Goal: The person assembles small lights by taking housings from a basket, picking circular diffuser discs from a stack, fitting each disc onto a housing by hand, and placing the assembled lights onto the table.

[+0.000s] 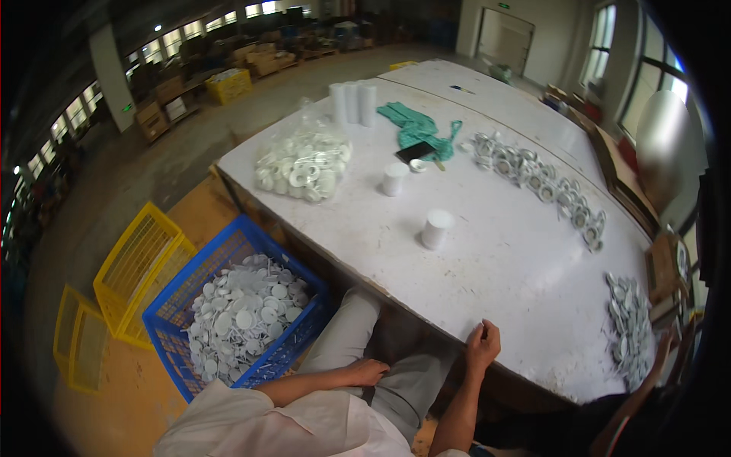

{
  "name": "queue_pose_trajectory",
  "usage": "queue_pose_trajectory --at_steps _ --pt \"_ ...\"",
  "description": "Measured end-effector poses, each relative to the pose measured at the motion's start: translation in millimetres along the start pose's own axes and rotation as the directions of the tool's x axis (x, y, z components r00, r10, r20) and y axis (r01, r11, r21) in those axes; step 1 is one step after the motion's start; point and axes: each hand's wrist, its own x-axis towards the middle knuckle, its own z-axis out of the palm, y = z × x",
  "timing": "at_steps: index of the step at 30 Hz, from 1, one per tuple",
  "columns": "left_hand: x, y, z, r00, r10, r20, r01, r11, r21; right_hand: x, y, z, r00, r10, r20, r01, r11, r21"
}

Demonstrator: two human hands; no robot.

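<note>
1. Head view, looking down at my lap and a pale table; twelve o'clock is the top of the picture. My right hand (483, 346) is raised at the near table edge, wrist crossing it, fingers curled in toward the thumb. I cannot tell whether something small is pinched between them.
2. My left hand (368, 372) lies low over my lap, at about eight o'clock from the right, palm down and loosely bent. Its fingertips are too unclear to say whether they hold anything.
3. From my right hand, the nearer white cylinder (436, 230) is at eleven o'clock, well apart from my fingers, on bare tabletop. It stands upright, its long axis vertical with a slight lean from the lens. My right hand is the closer one.
4. Beyond it, on nearly the same line, stands the farther white cylinder (393, 179), also upright.
5. From my left hand, the blue crate (289, 263) sits toward ten o'clock, below table height, heaped with white discs (244, 320); my left hand is the closer one to it.
6. Farther out from my right hand: a clear bag of white rings (303, 166) between ten and eleven, silvery rings (541, 183) toward one, and a grey pile of small parts (629, 331) at three, beside another person's forearm (648, 375).
</note>
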Motion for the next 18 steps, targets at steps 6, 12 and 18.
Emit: queue_pose_trajectory --at_steps 6,12,18 --pt "0.6 6.1 8.2 0.992 0.109 -0.056 -0.114 0.989 -0.095 8.1 -16.4 3.9 0.999 -0.034 -0.017 0.031 0.992 -0.126" --pt "7.8 19.8 6.4 0.984 0.18 -0.012 -0.18 0.972 -0.149 10.3 -14.0 3.9 0.998 0.034 -0.046 -0.04 0.991 -0.131" --pt "10.2 25.4 1.4 0.979 0.144 0.145 -0.109 0.967 -0.229 7.1 -10.2 1.7 0.993 0.026 -0.12 -0.044 0.987 -0.156"
